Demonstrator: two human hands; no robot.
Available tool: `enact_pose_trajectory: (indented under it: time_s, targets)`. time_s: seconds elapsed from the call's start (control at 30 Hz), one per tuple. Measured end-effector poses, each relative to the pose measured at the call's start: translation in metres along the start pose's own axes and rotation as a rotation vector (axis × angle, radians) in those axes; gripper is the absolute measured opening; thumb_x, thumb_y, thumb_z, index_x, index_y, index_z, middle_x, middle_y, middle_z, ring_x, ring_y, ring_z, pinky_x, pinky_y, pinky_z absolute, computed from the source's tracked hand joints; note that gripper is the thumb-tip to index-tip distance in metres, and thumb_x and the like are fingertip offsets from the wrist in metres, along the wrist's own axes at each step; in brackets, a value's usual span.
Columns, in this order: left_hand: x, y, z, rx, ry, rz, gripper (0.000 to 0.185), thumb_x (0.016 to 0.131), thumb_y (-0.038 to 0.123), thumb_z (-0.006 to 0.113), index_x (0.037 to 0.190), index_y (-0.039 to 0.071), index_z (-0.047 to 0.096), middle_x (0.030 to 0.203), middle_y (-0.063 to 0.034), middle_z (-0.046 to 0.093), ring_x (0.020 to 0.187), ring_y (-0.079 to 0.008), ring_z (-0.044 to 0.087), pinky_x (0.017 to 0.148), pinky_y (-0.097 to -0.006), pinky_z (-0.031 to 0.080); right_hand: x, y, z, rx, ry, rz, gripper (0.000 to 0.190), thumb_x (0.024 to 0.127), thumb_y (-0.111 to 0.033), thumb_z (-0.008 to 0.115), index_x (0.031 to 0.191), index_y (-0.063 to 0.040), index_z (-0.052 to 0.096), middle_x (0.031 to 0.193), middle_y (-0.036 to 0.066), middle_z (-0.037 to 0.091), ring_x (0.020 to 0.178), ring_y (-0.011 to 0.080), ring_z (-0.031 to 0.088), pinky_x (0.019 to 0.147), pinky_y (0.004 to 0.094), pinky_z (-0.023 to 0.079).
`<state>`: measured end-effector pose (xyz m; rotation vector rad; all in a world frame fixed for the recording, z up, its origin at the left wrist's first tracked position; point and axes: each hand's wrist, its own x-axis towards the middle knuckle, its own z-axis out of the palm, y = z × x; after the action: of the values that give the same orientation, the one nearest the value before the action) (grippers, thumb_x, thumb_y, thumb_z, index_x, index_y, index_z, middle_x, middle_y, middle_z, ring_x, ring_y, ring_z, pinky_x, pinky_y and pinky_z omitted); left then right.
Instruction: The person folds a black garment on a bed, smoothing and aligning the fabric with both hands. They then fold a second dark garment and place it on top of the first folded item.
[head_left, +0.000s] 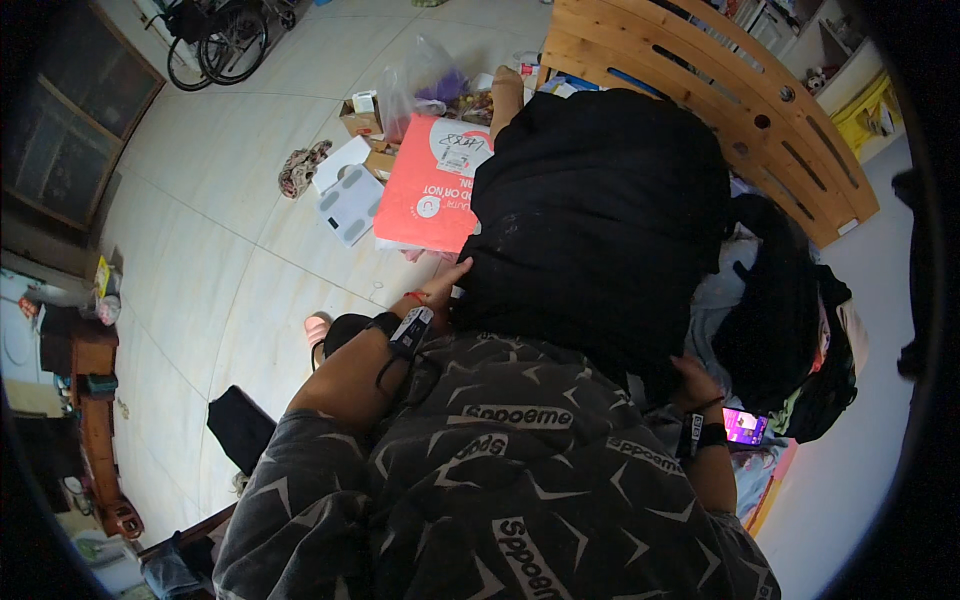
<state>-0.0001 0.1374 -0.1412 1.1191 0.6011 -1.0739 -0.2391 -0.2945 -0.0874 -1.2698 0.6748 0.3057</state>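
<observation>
A large piece of black cloth (592, 225), seemingly a garment, lies spread out in front of me, over my outstretched leg. From beneath its far left edge pokes a foot in a tan sock (507, 94). My left hand (450, 283) grips the cloth's near left edge, thumb on top and fingers tucked out of sight below. At the near right corner, my right hand (694, 382) pinches the cloth, its fingers partly hidden by folds. Faint pale marks show on the cloth's left half. Both wrists carry strapped-on devices.
Beside the cloth lies a coral mailing bag (427, 187) bearing writing. A bathroom scale (351, 204) rests on the tiled floor. A wooden headboard (705, 97) stands beyond. Dark clothes (772, 315) are heaped at right, near a lit phone (744, 426). A wheelchair (225, 41) is far left.
</observation>
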Motion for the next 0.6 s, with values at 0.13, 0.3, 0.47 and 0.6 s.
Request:
enact_pose_trajectory:
  time_s: [0.13,0.3,0.47,0.6]
  targets:
    - [0.002,0.007,-0.003,-0.024,-0.094,-0.013,0.061,0.086,0.04,0.066,0.135,0.008,0.049,0.136,-0.0137,0.052,0.123,-0.0317,0.05,0.104,-0.0437,0.038,0.002,0.003,-0.004,0.033,0.041,-0.043,0.039,0.086,-0.012,0.062,0.125,-0.009,0.055,0.112,0.008,0.064,0.101,0.0261,0.06,0.087,0.0414,0.05]
    - [-0.019,0.009,-0.015,-0.149,-0.262,0.253,0.056,0.083,0.018,0.068,0.134,0.006,0.05,0.132,-0.0129,0.055,0.122,-0.031,0.052,0.105,-0.0452,0.039,-0.002,-0.004,-0.001,-0.013,0.096,-0.16,0.048,0.084,-0.007,0.058,0.132,-0.009,0.051,0.117,0.008,0.063,0.105,0.0264,0.06,0.089,0.0419,0.05]
    - [-0.055,0.021,-0.027,-0.153,-0.264,0.462,0.062,0.082,0.003,0.066,0.139,0.006,0.043,0.135,-0.0112,0.053,0.124,-0.0291,0.05,0.107,-0.0463,0.037,-0.01,-0.033,0.009,0.222,0.007,-0.245,0.054,0.08,-0.008,0.058,0.133,-0.006,0.05,0.121,0.009,0.062,0.107,0.0259,0.06,0.091,0.0394,0.049]
    - [-0.088,0.033,-0.023,-0.107,-0.254,0.526,0.064,0.081,0.004,0.066,0.14,0.004,0.041,0.132,-0.0122,0.055,0.12,-0.0274,0.054,0.106,-0.0418,0.04,-0.029,-0.067,0.026,0.231,0.002,-0.402,0.054,0.08,-0.009,0.057,0.133,-0.003,0.049,0.12,0.011,0.062,0.105,0.0265,0.061,0.09,0.0368,0.05]
